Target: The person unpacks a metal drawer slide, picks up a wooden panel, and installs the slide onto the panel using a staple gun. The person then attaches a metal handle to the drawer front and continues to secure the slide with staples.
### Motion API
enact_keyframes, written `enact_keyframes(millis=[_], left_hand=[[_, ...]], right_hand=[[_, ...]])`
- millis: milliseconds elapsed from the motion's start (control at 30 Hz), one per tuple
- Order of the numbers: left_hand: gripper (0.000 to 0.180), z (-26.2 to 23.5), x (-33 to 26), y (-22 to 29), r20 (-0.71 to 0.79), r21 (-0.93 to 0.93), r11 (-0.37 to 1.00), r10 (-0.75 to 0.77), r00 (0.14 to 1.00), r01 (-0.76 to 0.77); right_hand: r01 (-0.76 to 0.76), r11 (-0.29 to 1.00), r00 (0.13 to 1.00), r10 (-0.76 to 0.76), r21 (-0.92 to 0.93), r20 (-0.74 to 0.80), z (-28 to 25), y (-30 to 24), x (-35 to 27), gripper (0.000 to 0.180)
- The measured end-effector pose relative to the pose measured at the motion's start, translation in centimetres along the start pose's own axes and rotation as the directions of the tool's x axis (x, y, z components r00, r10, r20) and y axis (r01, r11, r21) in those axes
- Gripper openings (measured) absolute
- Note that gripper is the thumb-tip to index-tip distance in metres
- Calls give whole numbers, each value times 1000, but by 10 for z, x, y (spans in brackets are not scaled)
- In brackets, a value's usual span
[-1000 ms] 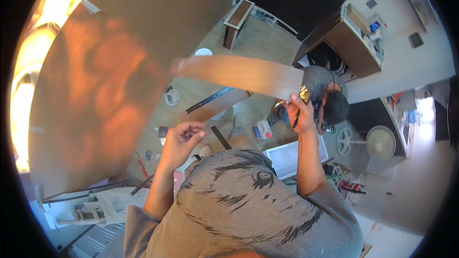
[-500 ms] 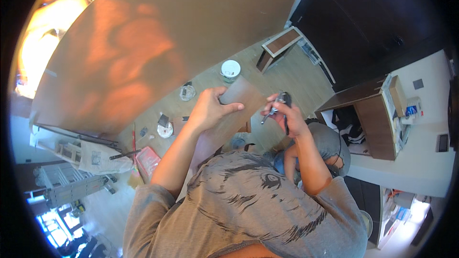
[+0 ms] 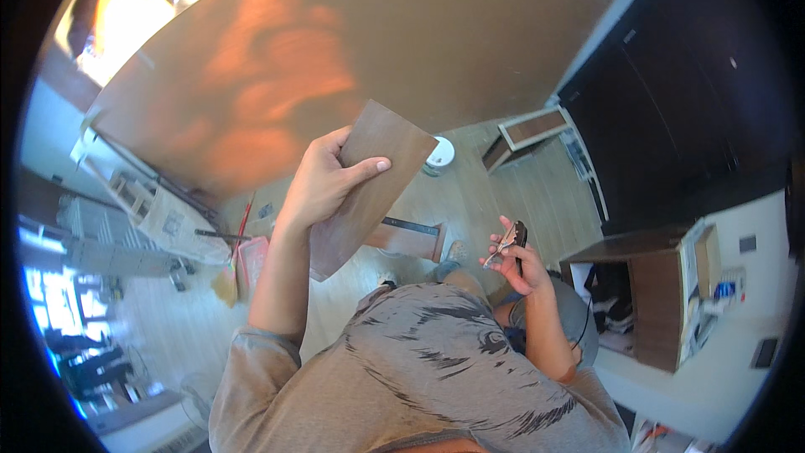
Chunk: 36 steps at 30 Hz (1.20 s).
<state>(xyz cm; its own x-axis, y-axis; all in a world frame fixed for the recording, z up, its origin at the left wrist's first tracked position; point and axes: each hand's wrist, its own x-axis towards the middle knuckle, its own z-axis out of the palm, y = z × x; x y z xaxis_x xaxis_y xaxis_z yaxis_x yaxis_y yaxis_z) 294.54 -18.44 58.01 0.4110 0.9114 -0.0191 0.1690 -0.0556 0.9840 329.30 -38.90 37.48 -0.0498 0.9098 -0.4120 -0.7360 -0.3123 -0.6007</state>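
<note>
My left hand [image 3: 323, 180] grips a flat brown wood-look board [image 3: 381, 155] by its left long edge, thumb on the face turned up to me and the other fingers mostly hidden behind it. The board slants from lower left to upper right, in front of my chest. Off to the right, my right hand [image 3: 526, 271] is closed round a pliers-like hand tool [image 3: 518, 237] with dark handles and a thin metal part. Its exact kind is hard to make out. The tool is apart from the board, and some of my right fingers are stretched out.
Close beside my right forearm, a person in grey [image 3: 558, 323] is low down. A white bucket [image 3: 439, 153] and another brown board [image 3: 407, 239] are on the floor. Brown cabinets [image 3: 654, 294] stand right; a large brown panel [image 3: 436, 33] rises ahead. A broom [image 3: 226, 283] lies left.
My left hand has raised and turned the board, so its brown face shows more fully. My right hand with the tool has moved down and away from the board. The whole view has shifted.
</note>
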Motion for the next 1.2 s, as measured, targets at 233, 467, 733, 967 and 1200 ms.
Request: enact_keyframes(millis=[233, 467, 733, 967, 1200], left_hand=[[47, 40, 19, 5, -156, 143, 986, -65, 986, 88], [46, 86, 17, 4, -337, 111, 976, -142, 931, 189], [51, 94, -12, -5, -375, 138, 976, -105, 921, 167], [53, 91, 0, -33, -392, 258, 936, -125, 912, 240], [43, 75, 17, -84, -732, 293, 899, -7, 681, 325]], right_hand=[[-203, 935, 970, 233, -291, 74, -64, -107, 78, 71], [-424, 745, 856, 515, -515, 39, -83, -178, 152, 69], [-306, 736, 664, 620, -604, 419, 61, -157, 233, 57], [-268, 729, 584, 643, -629, 496, 173, -138, 235, 69], [-88, 464, 494, 789, -881, 366, 221, -90, 297, 57]])
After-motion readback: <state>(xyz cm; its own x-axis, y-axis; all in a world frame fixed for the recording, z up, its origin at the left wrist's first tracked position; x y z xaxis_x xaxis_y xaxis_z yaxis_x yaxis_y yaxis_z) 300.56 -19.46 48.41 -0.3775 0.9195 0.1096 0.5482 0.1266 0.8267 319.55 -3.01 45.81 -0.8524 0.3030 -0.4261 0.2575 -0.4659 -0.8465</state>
